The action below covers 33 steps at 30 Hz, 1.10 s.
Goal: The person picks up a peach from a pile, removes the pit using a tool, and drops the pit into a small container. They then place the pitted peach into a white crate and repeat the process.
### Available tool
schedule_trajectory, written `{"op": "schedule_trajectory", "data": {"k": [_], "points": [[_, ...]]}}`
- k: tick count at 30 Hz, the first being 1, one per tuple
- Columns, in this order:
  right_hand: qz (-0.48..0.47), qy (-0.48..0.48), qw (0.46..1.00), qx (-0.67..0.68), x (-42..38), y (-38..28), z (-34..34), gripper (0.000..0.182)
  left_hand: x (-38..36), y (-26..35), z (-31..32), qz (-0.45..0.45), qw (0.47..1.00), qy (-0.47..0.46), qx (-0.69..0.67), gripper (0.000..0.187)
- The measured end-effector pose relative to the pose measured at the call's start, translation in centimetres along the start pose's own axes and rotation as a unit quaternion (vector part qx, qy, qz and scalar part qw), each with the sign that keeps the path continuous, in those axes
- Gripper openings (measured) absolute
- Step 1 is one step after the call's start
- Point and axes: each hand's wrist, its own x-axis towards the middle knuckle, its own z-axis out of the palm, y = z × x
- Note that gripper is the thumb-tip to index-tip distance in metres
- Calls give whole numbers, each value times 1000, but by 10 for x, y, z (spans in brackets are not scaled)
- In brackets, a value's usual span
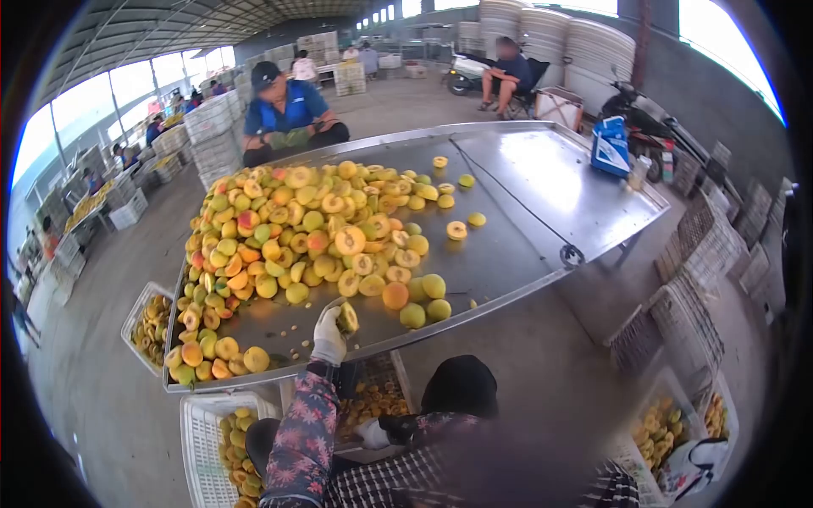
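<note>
My left hand (328,339), in a white glove and floral sleeve, is closed on a cut yellow-green peach (348,318) just above the near edge of the metal table (508,182). Beyond it spreads a big heap of peaches (313,222), many halved with the cut face showing, and small loose bits lie on the metal nearby. Lower down, my right hand (373,433), also gloved in white, is over a crate (398,372) of brownish-orange pits or scraps under the table edge. Its fingers are too hidden to make out.
White crates of fruit stand at the front left (193,423), left (135,309) and lower right (652,381). A dark cord (508,190) crosses the table; a blue-and-white box (610,146) sits at its far right. A person in blue (292,106) sits opposite.
</note>
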Motion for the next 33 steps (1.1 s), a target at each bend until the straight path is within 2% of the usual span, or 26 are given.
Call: {"op": "schedule_trajectory", "data": {"k": [3,5,7,8,9,13,15,16,18,19,20,22,24,28,30,31,33], "points": [[-20,19,999,22,-9,-4,-13,39,-1,3,2,-13,999,2,-39,31],[-52,45,996,48,-24,-2,-22,34,-2,8,8,-39,993,-29,-104,30],[-89,66,991,71,-53,-6,-45,31,-4,14,4,-75,973,-20,-218,38],[-100,73,989,77,-69,-7,-63,30,-15,23,7,-71,972,-16,-224,45],[-52,58,991,113,-91,-16,-86,32,-17,28,5,-108,972,-23,-209,48],[-91,117,979,139,-137,-5,-121,35,-62,64,24,-71,981,-90,-155,55],[-102,139,966,192,-161,-3,-145,31,-75,69,28,-54,986,-85,-133,59],[-193,282,924,171,-162,-5,-151,27,-78,68,28,-48,986,-89,-133,59],[-162,405,852,291,-175,-18,-166,15,-91,63,37,-31,988,-78,-129,58],[-107,410,877,227,-174,-12,-171,14,-100,63,47,-17,990,-63,-123,58],[-116,475,857,164,-172,-12,-176,16,-106,62,54,-1,992,-48,-116,57],[-95,531,834,115,-168,-20,-183,21,-107,56,57,30,994,-54,-93,56],[-36,519,841,147,-165,-28,-187,24,-108,53,59,58,995,-54,-60,56],[-18,561,822,98,-160,-36,-180,24,-105,48,57,95,994,-54,-6,55],[-37,540,830,132,-156,-31,-174,23,-112,49,58,121,991,-52,26,54],[-46,532,832,147,-156,-31,-174,22,-115,45,53,101,995,-20,12,51],[-48,567,822,-35,-162,-36,-177,16,-105,40,51,71,997,-3,-18,46]]}}
